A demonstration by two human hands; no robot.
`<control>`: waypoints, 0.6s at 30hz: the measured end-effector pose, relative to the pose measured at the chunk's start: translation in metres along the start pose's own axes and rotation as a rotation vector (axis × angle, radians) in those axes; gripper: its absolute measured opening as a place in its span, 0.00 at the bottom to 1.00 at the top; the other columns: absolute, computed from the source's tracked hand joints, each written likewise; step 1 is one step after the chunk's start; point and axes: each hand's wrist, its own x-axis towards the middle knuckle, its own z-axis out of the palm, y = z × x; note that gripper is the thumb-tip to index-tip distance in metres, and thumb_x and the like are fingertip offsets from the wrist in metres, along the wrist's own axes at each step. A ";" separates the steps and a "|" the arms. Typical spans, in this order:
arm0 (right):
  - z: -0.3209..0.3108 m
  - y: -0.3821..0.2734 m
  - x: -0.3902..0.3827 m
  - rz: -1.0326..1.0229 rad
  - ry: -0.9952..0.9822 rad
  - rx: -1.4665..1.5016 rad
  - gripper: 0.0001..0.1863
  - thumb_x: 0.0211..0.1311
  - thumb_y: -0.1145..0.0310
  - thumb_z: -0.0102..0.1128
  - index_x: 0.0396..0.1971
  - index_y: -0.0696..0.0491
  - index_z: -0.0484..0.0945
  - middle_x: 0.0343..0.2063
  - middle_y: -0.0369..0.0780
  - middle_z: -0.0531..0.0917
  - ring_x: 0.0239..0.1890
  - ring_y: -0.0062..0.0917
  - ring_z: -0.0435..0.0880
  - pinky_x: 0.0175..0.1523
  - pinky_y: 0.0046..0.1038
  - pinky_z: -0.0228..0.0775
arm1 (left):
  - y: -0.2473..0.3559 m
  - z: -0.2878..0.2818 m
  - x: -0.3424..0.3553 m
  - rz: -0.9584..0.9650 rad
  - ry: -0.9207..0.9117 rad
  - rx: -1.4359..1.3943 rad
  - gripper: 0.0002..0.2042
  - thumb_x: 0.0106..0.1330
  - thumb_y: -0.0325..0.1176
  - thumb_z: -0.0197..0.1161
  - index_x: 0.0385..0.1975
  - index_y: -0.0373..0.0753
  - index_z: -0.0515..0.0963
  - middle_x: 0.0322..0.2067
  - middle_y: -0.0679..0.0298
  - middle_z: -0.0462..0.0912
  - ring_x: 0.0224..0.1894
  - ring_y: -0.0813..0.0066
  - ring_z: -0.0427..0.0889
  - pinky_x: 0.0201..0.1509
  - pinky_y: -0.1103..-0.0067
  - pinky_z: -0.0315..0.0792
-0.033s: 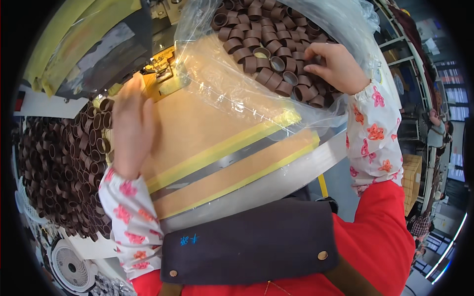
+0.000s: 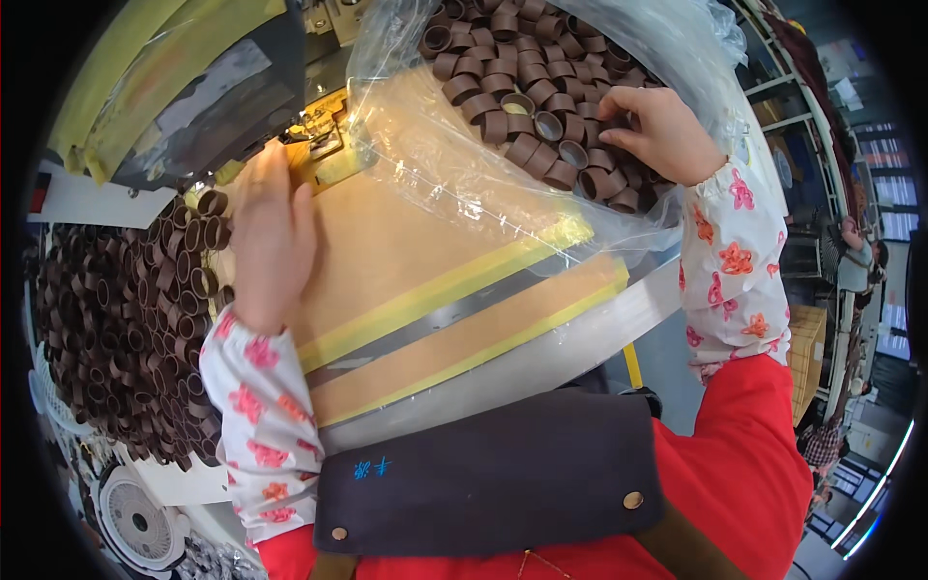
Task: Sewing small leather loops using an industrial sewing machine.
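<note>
My left hand [image 2: 274, 232] reaches up to the metal plate [image 2: 327, 140] of a lit machine that looks like a sewing machine. Its fingers are stretched out and close together, the thumb slightly apart; the fingertips are near the lit working area, and anything beneath them is hidden. My right hand [image 2: 660, 130] hovers at the right edge of a heap of short brown rings [image 2: 532, 77] on clear plastic sheeting [image 2: 435, 174]. Its thumb and forefinger are curved with a gap between them, and no ring shows in them; the other fingers are partly hidden.
A larger pile of brown rings [image 2: 126, 329] lies left of my left hand. The dark machine body [image 2: 242, 87], partly yellow-taped, stands at the upper left. Yellow tape strips [image 2: 435, 314] cross the tan worktop [image 2: 358, 237]. A white fan [image 2: 140, 522] is at the lower left.
My left hand has shifted slightly to the right and looks less blurred. My right hand has hardly moved.
</note>
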 end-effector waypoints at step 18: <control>0.120 -0.139 0.095 -0.084 -0.127 1.190 0.11 0.49 0.82 0.53 0.34 0.58 0.67 0.26 0.34 0.74 0.26 0.13 0.74 0.29 0.16 0.66 | -0.010 0.008 0.005 -0.340 -0.077 -0.814 0.11 0.54 0.32 0.64 0.35 0.35 0.77 0.14 0.72 0.67 0.18 0.87 0.63 0.21 0.87 0.59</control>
